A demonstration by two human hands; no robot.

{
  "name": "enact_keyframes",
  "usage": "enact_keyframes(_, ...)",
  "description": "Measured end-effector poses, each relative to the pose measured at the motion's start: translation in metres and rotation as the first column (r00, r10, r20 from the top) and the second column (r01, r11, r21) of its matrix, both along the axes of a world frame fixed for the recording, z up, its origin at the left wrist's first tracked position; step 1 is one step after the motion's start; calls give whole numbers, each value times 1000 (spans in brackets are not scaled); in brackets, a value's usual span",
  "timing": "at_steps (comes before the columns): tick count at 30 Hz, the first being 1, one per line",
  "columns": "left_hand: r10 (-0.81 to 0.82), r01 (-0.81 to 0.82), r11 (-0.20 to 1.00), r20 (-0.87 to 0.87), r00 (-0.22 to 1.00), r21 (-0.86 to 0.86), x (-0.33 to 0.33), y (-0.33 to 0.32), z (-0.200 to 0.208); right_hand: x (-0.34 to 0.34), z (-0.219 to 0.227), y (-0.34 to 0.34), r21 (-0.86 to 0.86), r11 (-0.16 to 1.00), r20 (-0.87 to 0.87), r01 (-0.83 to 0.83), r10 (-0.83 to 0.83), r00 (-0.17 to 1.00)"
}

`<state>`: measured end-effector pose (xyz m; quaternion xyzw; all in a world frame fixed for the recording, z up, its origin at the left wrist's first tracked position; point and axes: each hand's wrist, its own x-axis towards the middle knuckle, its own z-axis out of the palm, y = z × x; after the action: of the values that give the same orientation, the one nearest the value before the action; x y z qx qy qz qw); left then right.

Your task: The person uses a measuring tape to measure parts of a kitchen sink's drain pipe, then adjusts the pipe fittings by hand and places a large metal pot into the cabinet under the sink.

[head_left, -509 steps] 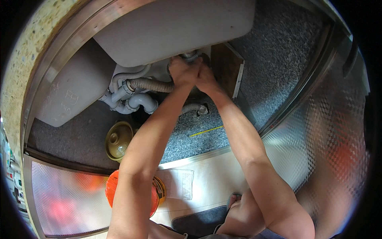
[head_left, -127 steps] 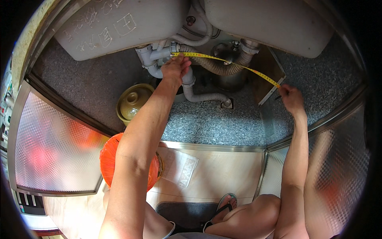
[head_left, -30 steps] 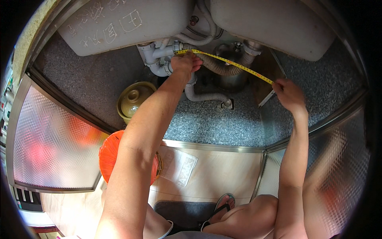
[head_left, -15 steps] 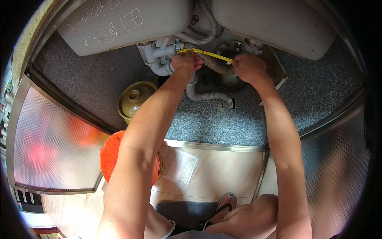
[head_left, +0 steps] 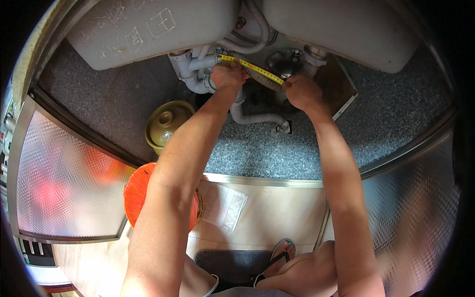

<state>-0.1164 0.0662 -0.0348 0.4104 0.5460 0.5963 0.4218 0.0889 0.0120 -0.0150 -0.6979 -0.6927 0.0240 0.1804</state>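
Observation:
A yellow tape measure (head_left: 264,73) is stretched between my hands and slopes down to the right. My left hand (head_left: 229,75) is closed on it beside the grey-white drain pipe (head_left: 202,64), with the tape's left end against the pipe's end. Closed fingers of my right hand (head_left: 303,92) pinch the tape further right; whatever lies inside that palm is hidden. Just behind the tape runs a ribbed brownish hose (head_left: 262,79), partly covered by it and by my hands.
Two sink bowls (head_left: 158,29) hang overhead. A lidded olive pot (head_left: 167,123) and an orange-lined bin (head_left: 136,195) stand left of my left forearm. A ribbed pipe (head_left: 257,119) enters the cabinet floor. A metal pot lid (head_left: 286,63) and a brown board (head_left: 339,89) are at right.
My right hand has shifted left and slightly down, and the tape slopes more steeply. The left hand has barely moved.

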Motion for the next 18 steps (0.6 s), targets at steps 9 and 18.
enact_keyframes(9,12,-4,999,-230,973,37,-9,7,-4,-14,-48,-5,-1,999,-260,-46,44,965)
enact_keyframes(18,-11,9,1000,-189,982,-10,-10,0,4,-24,-48,-7,-39,999,-285,26,-36,958)
